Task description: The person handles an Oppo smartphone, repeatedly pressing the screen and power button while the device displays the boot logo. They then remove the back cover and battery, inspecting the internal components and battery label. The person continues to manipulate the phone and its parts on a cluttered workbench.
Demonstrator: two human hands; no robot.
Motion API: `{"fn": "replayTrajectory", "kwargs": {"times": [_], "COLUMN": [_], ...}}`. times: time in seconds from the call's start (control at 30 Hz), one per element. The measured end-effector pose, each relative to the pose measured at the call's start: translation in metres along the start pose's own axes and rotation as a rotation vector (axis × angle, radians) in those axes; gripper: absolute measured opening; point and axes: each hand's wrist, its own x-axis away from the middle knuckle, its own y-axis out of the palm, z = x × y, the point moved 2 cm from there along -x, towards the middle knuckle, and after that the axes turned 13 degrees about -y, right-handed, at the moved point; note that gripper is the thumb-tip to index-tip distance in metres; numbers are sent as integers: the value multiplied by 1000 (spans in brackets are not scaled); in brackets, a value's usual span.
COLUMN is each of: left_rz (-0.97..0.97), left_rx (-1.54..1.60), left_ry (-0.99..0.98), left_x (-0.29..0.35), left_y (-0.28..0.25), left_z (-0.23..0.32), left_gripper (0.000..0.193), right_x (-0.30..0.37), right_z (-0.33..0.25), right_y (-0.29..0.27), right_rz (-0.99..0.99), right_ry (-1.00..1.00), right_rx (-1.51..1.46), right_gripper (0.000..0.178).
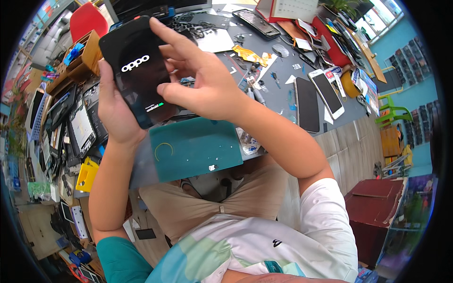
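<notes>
A black smartphone [137,85] is raised over the near side of the workbench, tilted, its lit screen showing white lettering on black. My left hand [117,118] is closed around its lower left side, the thumb along the left edge and the other fingers hidden behind it. My right hand [207,85] is at the phone's right side. Its index finger reaches the top edge, its thumb touches the lower right edge, and the other fingers curl beside the case. Beneath the phone lies a green work mat [198,148] with a thin yellow ring [164,152] on it.
Two phones, one dark [307,104] and one white-framed [326,93], lie at the right. Yellow flex cables [250,55] and small parts litter the far bench. Stacked phone parts [78,120] crowd the left, near a wooden organizer [87,56] and a yellow holder [87,174].
</notes>
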Motion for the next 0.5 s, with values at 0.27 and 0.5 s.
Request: {"fn": "replayTrajectory", "kwargs": {"times": [0.27, 0.5], "left_rz": [1, 38], "left_rx": [-5, -22], "left_ry": [27, 39], "left_x": [1, 2], "left_y": [7, 6], "left_z": [1, 2], "left_gripper": [72, 72], "right_x": [0, -1], "right_z": [1, 3], "right_y": [0, 1], "right_rz": [12, 13], "right_ry": [7, -39], "right_rx": [-11, 16], "right_gripper": [99, 100]}}
